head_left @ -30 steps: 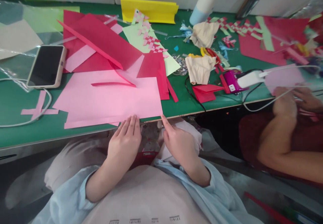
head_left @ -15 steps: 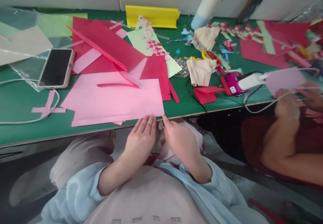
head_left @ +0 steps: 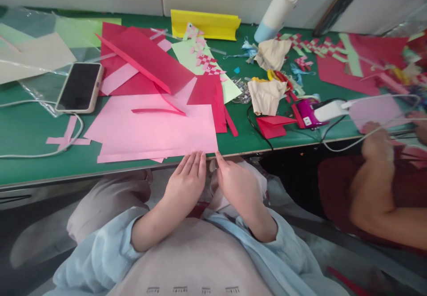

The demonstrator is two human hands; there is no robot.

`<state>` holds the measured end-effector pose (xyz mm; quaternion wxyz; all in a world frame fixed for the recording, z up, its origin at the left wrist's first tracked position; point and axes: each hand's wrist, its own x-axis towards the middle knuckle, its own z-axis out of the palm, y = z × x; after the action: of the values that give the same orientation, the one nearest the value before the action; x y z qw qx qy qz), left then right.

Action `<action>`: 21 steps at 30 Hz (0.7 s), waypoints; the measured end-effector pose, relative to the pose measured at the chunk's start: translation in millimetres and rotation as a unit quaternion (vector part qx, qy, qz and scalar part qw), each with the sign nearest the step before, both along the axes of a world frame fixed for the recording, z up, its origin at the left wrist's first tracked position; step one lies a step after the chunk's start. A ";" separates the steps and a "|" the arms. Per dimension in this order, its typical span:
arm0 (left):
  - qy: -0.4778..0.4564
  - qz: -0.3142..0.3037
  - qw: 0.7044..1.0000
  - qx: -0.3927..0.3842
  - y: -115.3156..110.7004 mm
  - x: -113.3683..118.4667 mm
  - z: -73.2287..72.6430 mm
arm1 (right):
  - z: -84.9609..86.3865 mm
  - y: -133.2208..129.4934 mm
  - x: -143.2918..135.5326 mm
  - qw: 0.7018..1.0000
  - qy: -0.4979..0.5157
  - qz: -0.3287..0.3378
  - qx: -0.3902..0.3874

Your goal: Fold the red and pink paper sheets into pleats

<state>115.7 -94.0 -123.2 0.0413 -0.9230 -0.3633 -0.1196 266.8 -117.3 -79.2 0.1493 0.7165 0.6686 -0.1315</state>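
A large pink sheet of paper lies along the front edge of the table, with a narrow crease running along its near side. My left hand is open, its fingers flat and side by side, the tips on the sheet's near edge towards the right. At the sheet's near right corner, my right hand rests with the index finger stretched out. Its other fingers and the thumb are mostly hidden below. A thin red paper strip lies on top of the pink sheet, and folded red paper lies behind it.
Left stand a phone with a white cable and a pink paper cross. Behind are a folded yellow sheet and a bottle. Cloth pouches and a purple power adapter lie right, near a co-worker's arm.
The view has shifted slightly, so the table things sit a little further right. Both my hands stay at the pink sheet's near edge. The co-worker's far hand has moved right.
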 end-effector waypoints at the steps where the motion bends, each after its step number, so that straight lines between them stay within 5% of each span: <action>1: 0.003 -0.002 1.000 -0.001 0.0 -3.7 0.4 | 0.0 -0.2 -0.2 1.000 -0.002 -0.001 -0.002; 13: -0.002 0.036 0.999 0.034 -1.9 -51.3 2.9 | -4.5 -1.2 -4.0 1.000 -0.021 -0.021 0.010; 21: -0.018 0.061 0.998 -0.017 -2.1 -84.3 3.2 | -8.2 -1.8 -4.9 0.999 -0.036 -0.026 0.024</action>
<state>31.4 -96.1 -120.0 0.0267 -0.8972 -0.4220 -0.1276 261.9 -119.1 -87.4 0.1525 0.7411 0.6470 -0.0939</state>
